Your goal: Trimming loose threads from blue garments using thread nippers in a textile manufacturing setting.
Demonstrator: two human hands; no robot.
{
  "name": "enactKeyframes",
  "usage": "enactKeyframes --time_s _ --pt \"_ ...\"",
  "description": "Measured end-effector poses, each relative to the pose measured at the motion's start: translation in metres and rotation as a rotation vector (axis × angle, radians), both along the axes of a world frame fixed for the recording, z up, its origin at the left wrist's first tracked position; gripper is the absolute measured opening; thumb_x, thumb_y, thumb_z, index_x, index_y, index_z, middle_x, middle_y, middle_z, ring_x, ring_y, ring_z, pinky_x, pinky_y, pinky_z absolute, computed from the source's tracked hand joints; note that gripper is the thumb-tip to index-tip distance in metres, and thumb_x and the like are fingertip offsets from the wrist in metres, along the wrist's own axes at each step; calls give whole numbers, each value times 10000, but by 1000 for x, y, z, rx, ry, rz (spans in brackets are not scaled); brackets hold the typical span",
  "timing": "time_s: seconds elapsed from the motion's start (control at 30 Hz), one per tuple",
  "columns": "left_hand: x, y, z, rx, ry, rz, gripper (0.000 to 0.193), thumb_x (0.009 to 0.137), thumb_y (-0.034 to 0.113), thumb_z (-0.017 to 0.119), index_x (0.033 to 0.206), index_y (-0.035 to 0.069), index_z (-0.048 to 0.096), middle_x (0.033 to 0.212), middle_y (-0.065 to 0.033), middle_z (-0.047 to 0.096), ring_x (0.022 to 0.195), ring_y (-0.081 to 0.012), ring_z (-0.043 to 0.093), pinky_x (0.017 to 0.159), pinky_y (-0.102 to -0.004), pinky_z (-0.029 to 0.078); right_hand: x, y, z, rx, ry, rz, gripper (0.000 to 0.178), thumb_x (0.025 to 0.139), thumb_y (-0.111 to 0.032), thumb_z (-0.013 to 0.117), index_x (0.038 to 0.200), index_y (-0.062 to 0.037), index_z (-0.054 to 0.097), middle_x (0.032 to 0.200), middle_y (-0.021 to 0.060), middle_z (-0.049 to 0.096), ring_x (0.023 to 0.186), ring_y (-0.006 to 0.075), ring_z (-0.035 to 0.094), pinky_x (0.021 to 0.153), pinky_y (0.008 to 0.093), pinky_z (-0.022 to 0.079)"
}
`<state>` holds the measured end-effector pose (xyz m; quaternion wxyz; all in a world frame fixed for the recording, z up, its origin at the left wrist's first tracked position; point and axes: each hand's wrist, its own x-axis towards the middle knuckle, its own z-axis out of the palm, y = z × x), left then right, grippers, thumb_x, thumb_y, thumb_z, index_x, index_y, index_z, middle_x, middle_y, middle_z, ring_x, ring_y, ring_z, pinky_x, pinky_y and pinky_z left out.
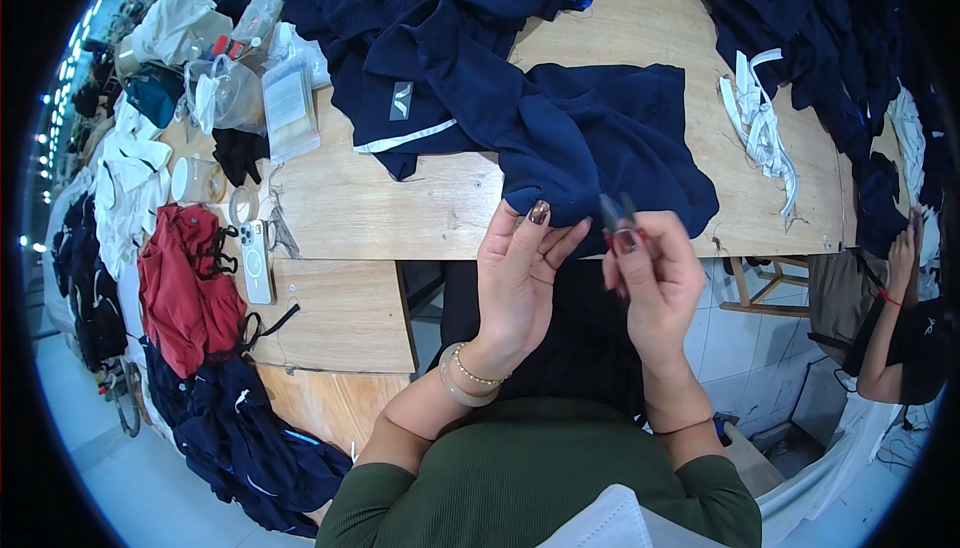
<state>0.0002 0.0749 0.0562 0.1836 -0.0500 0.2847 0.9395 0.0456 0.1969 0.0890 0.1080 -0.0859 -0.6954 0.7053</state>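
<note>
A navy blue garment (640, 118) lies spread over the near part of the wooden table, its lower edge at the table's front. My left hand (518, 273) pinches that edge between thumb and fingers, palm turned up. In my right hand (655, 283) is a pair of thread snips (616, 213), blurred by motion, with the blades pointing up beside the held edge. Whether the blades touch the cloth I cannot tell. A white strip (405, 138) and a small dark label (400, 102) show on the garment's left part.
More navy clothing lies at the back and right. White fabric strips (760, 128) sit at right. Leftward are a phone (256, 263), a tape roll (243, 205), a red garment (185, 288), plastic bags (225, 93) and a packet (291, 108). Another person's hand (905, 253) is at far right.
</note>
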Motion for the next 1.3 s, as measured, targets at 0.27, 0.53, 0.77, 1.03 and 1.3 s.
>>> enactKeyframes --time_s 0.27,0.53,0.77,1.03,1.3 --pt "0 -4 0 -31 18 -18 247 992 131 480 1216 25 487 1128 -106 644 1053 -197 646 1001 -390 502 -19 33 -2 497 270 -202 182 830 -80 682 1003 -30 653 887 61 579 862 185 489 728 263 420" --pt "0 -3 0 -11 18 -18 211 997 125 470 1182 32 511 1104 -104 654 1038 -190 652 984 -379 517 -25 31 -7 840 368 -234 235 676 -104 789 899 -84 716 828 32 564 860 227 472 736 326 398" --pt "-1 -2 -1 -3 8 -25 196 996 115 471 1168 30 513 1089 -105 658 1025 -188 658 971 -370 526 -29 27 -7 881 406 -212 253 678 -162 786 914 -98 723 813 23 562 839 222 462 730 323 372" --pt "-1 -3 1 -7 10 -18 209 998 137 473 1177 32 501 1099 -105 656 1030 -194 656 976 -377 521 -31 25 -7 769 382 -223 273 704 -145 780 956 -79 700 839 42 571 834 221 478 739 312 391" --pt "1 0 4 -2 -80 -2 143 1005 184 484 1049 62 545 870 -29 627 880 -129 655 964 -377 522 -47 15 -14 577 337 -66 173 766 -7 725 916 1 639 739 24 554 690 120 523 620 234 435"
